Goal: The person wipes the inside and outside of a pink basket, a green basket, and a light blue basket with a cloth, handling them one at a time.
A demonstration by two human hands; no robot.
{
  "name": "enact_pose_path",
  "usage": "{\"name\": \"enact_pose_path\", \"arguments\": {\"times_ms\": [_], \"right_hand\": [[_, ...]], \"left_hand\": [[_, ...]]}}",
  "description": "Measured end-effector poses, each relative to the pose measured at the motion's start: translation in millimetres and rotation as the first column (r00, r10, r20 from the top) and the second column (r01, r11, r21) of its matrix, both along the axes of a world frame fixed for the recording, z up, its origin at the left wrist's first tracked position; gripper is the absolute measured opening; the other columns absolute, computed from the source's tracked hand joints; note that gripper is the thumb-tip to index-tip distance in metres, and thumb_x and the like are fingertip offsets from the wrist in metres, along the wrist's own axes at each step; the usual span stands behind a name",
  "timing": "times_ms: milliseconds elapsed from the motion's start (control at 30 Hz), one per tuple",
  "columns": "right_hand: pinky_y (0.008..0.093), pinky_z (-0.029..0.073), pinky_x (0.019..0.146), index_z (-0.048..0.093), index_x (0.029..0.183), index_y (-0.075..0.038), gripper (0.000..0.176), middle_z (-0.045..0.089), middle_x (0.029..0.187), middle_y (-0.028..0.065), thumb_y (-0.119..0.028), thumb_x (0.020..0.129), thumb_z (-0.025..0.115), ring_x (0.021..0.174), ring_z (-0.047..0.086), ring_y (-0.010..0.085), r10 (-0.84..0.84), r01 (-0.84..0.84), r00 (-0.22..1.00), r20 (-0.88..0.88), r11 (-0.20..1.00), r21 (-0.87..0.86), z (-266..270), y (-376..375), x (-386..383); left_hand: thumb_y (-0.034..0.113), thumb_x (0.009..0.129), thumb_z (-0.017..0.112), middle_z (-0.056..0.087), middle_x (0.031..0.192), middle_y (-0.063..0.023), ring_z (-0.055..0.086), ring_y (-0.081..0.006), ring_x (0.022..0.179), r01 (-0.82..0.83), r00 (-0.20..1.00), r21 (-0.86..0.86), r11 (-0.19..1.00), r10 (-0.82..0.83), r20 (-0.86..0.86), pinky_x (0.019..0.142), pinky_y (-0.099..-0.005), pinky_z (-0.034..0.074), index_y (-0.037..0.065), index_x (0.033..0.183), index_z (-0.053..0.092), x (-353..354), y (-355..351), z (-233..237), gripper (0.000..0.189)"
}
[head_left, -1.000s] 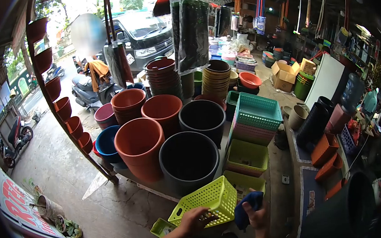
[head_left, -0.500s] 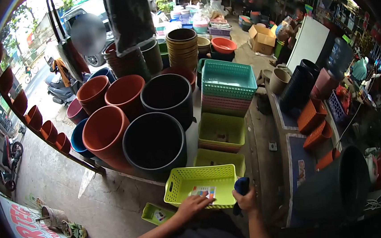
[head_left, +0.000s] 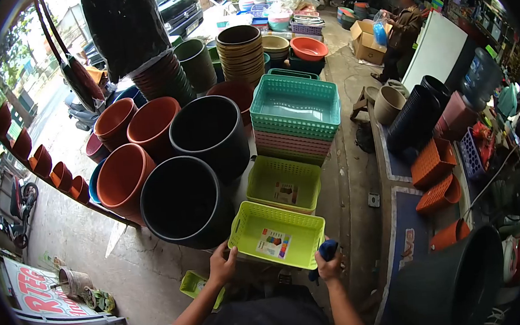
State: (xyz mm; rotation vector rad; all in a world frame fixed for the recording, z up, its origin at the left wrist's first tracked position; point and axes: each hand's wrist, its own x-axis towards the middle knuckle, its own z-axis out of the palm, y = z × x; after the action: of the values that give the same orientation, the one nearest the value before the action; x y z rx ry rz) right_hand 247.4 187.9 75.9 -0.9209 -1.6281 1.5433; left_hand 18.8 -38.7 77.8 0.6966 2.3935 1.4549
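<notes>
A lime-green plastic basket point(head_left: 255, 215) with perforated sides is in front of me, a printed label point(head_left: 274, 242) lying on its floor. My left hand point(head_left: 222, 264) grips the basket at its near left corner, thumb up against the wall. At the right end, my right hand point(head_left: 329, 268) is closed around a bundled dark blue cloth point(head_left: 328, 250), close against the basket's wall. Just beyond stands a stack of similar green baskets point(head_left: 261, 176), with turquoise baskets point(head_left: 295, 101) stacked behind it.
Large black pots point(head_left: 180, 199) and terracotta-coloured pots point(head_left: 123, 173) crowd the table's left side. Another green basket point(head_left: 191, 284) sits low at left. A big dark tub point(head_left: 446, 276) is at near right. Farther back, a person point(head_left: 407, 25) stands beside a cardboard box point(head_left: 365, 43).
My left hand has moved from over the label inside the basket to its near left corner, uncovering the label. My right hand still holds the cloth. The head view has shifted.
</notes>
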Motion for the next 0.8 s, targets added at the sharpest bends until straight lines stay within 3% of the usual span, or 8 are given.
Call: {"name": "enact_pose_path", "arguments": {"times_ms": [100,233,267,333,400,467,533,800], "right_hand": [[0.0293,0.048,0.087,0.055,0.127,0.004,0.051,0.065,0.102,0.0046,-0.010,0.080,0.068,0.093,0.061,0.0132,0.027,-0.019,0.989,0.148,0.998,-0.054,-14.7,10.5,4.1],[0.0322,0.052,0.078,0.061,0.122,-0.001,0.049,0.070,0.090,0.0129,-0.015,0.077,0.073,0.085,0.068,0.0181,0.057,-0.090,0.965,0.256,0.989,0.118,-32.3,20.1,3.7],[0.0377,0.053,0.080,0.063,0.120,-0.003,0.051,0.070,0.093,0.0193,-0.024,0.076,0.076,0.090,0.070,0.0285,0.081,-0.111,0.948,0.308,0.991,0.081,-33.2,22.6,3.9],[0.0404,0.053,0.080,0.062,0.123,-0.004,0.054,0.070,0.095,0.0202,-0.027,0.076,0.075,0.091,0.069,0.0324,0.122,-0.170,0.882,0.455,0.983,0.067,-48.4,29.2,5.4],[0.0478,0.053,0.080,0.051,0.136,-0.009,0.069,0.068,0.100,0.0228,-0.039,0.077,0.072,0.094,0.065,0.0416,0.183,-0.283,0.787,0.588,0.956,0.081,-56.5,33.4,6.2],[0.0480,0.053,0.080,0.046,0.141,-0.011,0.073,0.068,0.101,0.0221,-0.041,0.078,0.070,0.094,0.065,0.0412,0.201,-0.344,0.726,0.658,0.934,0.095,-60.7,37.5,7.4],[0.0476,0.053,0.076,0.046,0.142,-0.012,0.073,0.067,0.097,0.0215,-0.043,0.080,0.070,0.091,0.066,0.0396,0.198,-0.417,0.642,0.740,0.901,0.121,-68.5,36.7,7.4],[0.0482,0.053,0.077,0.029,0.151,-0.013,0.082,0.066,0.107,0.0203,-0.045,0.084,0.062,0.094,0.066,0.0391,0.255,-0.477,0.566,0.784,0.877,0.059,-62.5,38.4,3.0]], "left_hand": [[0.028,0.091,0.064,0.069,0.102,-0.0212,0.068,-0.0240,0.092,-0.017,0.995,-0.070,0.997,0.024,0.099,0.082,-0.0332,0.051,-0.003,0.122,0.060,1.0,8.5,-10.4,0.044],[0.031,0.091,0.063,0.068,0.103,-0.0244,0.068,-0.0266,0.090,-0.046,0.981,-0.118,0.992,0.067,0.181,0.080,-0.0348,0.051,0.001,0.129,0.057,1.6,14.0,-27.8,0.049],[0.031,0.091,0.063,0.068,0.103,-0.0244,0.068,-0.0266,0.090,-0.047,0.982,-0.113,0.992,0.067,0.179,0.080,-0.0348,0.051,0.001,0.129,0.057,2.0,16.2,-30.3,0.049],[0.022,0.093,0.062,0.060,0.125,-0.0224,0.062,-0.0269,0.112,-0.016,0.983,-0.334,0.943,0.076,0.166,0.089,-0.0344,0.050,0.001,0.136,0.051,0.1,19.9,-34.3,0.049],[0.027,0.093,0.059,0.060,0.122,-0.0246,0.063,-0.0310,0.108,-0.009,0.992,-0.313,0.950,0.047,0.113,0.090,-0.0381,0.050,0.003,0.138,0.048,0.8,19.1,-50.5,0.052],[0.031,0.094,0.056,0.060,0.119,-0.0269,0.064,-0.0352,0.103,0.003,0.998,-0.295,0.956,0.018,0.066,0.090,-0.0418,0.049,0.006,0.141,0.046,3.6,15.3,-69.0,0.055],[0.030,0.094,0.054,0.052,0.130,-0.0273,0.053,-0.0406,0.119,0.018,0.983,-0.475,0.880,-0.101,-0.151,0.102,-0.0454,0.042,0.005,0.143,0.042,1.6,12.1,-80.1,0.056],[0.029,0.095,0.052,0.049,0.133,-0.0268,0.049,-0.0411,0.122,0.073,0.997,-0.428,0.901,-0.082,-0.002,0.105,-0.0455,0.038,0.000,0.141,0.043,-3.2,11.5,-86.1,0.055]]}}
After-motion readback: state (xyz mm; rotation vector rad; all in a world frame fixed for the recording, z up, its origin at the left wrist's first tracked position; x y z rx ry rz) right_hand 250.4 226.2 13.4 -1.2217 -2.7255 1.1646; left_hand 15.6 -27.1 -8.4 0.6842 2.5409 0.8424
